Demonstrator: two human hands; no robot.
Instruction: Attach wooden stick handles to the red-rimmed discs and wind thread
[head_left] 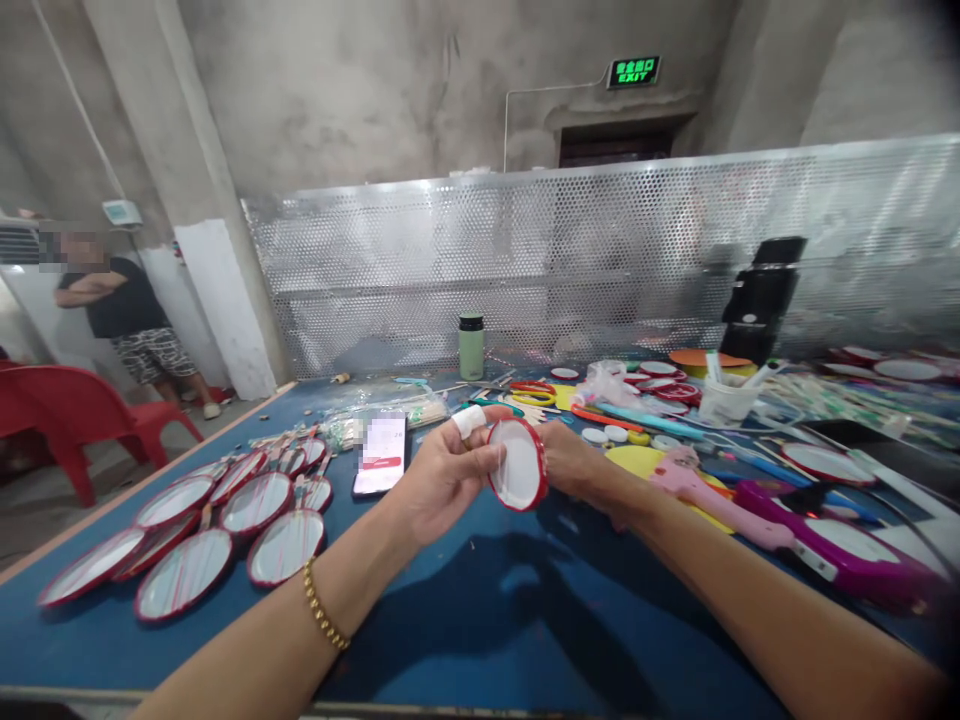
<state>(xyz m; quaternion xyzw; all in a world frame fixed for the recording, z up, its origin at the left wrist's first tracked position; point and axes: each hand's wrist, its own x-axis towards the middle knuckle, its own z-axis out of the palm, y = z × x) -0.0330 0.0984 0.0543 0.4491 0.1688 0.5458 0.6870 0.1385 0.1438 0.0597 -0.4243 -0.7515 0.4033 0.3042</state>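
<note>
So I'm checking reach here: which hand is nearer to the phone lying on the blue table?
Left. The left hand sits just right of the phone, holding the red-rimmed disc. The right hand is beyond the disc, farther away.

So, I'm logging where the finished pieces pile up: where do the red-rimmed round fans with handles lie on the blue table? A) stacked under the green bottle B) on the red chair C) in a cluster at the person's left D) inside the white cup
C: the red-rimmed fans lie overlapping on the blue table to the left of the left hand, near the phone, away from the green bottle.
</note>
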